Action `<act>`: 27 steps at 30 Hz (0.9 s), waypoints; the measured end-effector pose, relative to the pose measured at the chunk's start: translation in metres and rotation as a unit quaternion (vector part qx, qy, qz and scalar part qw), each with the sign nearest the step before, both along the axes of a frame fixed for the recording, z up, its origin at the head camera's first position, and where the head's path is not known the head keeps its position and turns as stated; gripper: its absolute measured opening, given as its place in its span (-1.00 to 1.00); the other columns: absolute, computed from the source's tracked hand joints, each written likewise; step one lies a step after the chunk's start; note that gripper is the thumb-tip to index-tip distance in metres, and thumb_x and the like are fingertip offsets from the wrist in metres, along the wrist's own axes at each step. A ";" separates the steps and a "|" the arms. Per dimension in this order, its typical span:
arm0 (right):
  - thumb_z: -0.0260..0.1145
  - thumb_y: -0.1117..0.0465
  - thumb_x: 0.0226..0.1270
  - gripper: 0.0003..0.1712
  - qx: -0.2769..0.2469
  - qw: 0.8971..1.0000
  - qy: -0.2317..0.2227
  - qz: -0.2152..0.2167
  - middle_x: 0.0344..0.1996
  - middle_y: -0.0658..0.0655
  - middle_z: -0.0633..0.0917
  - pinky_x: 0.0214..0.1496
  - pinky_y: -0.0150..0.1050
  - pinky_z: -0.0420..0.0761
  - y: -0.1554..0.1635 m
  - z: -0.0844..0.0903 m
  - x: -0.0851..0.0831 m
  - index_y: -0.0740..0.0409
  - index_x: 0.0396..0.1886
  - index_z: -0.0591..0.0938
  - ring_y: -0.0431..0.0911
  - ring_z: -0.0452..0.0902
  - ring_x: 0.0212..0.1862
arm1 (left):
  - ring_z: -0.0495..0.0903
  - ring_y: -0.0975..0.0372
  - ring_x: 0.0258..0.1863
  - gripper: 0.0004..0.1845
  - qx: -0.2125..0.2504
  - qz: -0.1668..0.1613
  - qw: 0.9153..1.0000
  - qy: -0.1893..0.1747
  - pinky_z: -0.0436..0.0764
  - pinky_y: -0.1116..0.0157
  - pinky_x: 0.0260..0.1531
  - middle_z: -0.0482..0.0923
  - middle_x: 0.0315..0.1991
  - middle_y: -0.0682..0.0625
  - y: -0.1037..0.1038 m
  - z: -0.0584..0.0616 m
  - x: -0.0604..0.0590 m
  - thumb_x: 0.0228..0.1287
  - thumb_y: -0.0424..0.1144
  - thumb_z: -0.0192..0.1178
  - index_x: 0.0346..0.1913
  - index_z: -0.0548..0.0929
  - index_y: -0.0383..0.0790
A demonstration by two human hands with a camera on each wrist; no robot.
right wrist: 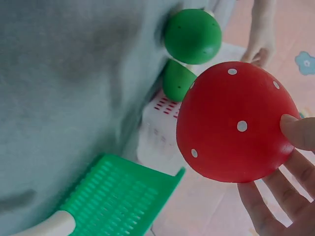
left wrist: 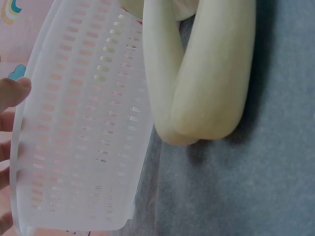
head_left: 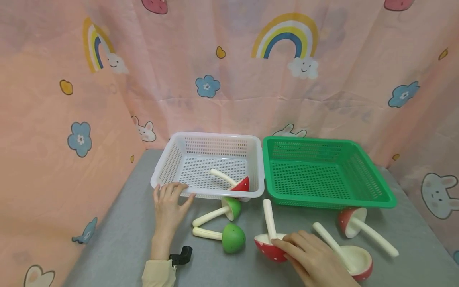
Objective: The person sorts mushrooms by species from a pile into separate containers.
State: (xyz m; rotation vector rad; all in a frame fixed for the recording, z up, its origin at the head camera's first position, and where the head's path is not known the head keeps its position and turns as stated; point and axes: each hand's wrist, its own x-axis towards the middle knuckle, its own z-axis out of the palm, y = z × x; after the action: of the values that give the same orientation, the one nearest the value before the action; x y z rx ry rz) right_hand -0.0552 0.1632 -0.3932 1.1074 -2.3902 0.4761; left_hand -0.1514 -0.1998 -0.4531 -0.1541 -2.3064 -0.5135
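Observation:
My left hand (head_left: 175, 192) holds the front rim of the white basket (head_left: 168, 165), fingers hooked over the edge and thumb on the outer wall; its fingertips (left wrist: 14, 93) show at the rim of the basket (left wrist: 78, 128) in the left wrist view. My right hand (head_left: 287, 244) grips the spotted cap of a red toy mushroom (head_left: 268, 248), whose cream stem points away from me. In the right wrist view the fingers (right wrist: 298, 132) curl round that cap (right wrist: 231, 123). Another red mushroom (head_left: 242, 185) lies inside the white basket.
Two green mushrooms (head_left: 233, 238) (head_left: 231, 207) lie in front of the white basket, their stems (left wrist: 211, 73) close to my left hand. An empty green basket (head_left: 373, 187) stands to the right. Two more red mushrooms (head_left: 349, 219) (head_left: 360, 261) lie before it. Pink curtains enclose the grey table.

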 end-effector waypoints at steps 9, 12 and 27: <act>-0.16 -0.02 0.52 -0.53 -0.049 0.998 0.013 0.025 -0.19 -0.19 0.61 -0.15 -0.55 0.45 -0.006 0.021 -0.010 -0.04 0.05 0.64 -0.35 0.44 -0.18 | 0.53 -0.02 -0.03 -0.67 0.000 0.002 1.000 -0.003 0.20 -0.20 0.30 0.63 -0.15 -0.09 0.000 0.000 0.000 -0.04 -0.11 0.48 -0.19 0.69 -0.14; -0.11 -0.03 0.51 -0.55 -0.086 0.996 -0.008 0.029 -0.16 -0.14 0.61 -0.07 -0.61 0.46 -0.008 0.027 -0.017 -0.01 0.06 0.64 -0.33 0.45 -0.12 | 0.52 -0.02 -0.03 -0.67 0.001 0.002 1.000 -0.004 0.20 -0.21 0.31 0.62 -0.16 -0.09 0.000 0.000 0.000 -0.04 -0.11 0.48 -0.19 0.69 -0.14; 0.48 0.47 -0.07 -0.40 -0.114 0.992 -0.061 -0.008 -0.19 -0.14 0.63 -0.15 -0.53 0.56 -0.028 0.038 -0.071 -0.10 0.00 0.66 -0.29 0.47 -0.11 | 0.52 -0.02 -0.03 -0.67 0.000 -0.001 1.000 -0.003 0.19 -0.20 0.30 0.62 -0.15 -0.09 0.000 0.000 0.000 -0.04 -0.12 0.48 -0.19 0.69 -0.14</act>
State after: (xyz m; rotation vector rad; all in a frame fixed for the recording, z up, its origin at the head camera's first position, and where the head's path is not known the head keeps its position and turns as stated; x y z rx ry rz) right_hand -0.1258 0.1354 -0.3553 0.9803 -2.3724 0.8097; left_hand -0.1513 -0.1996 -0.4529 -0.1565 -2.3121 -0.5156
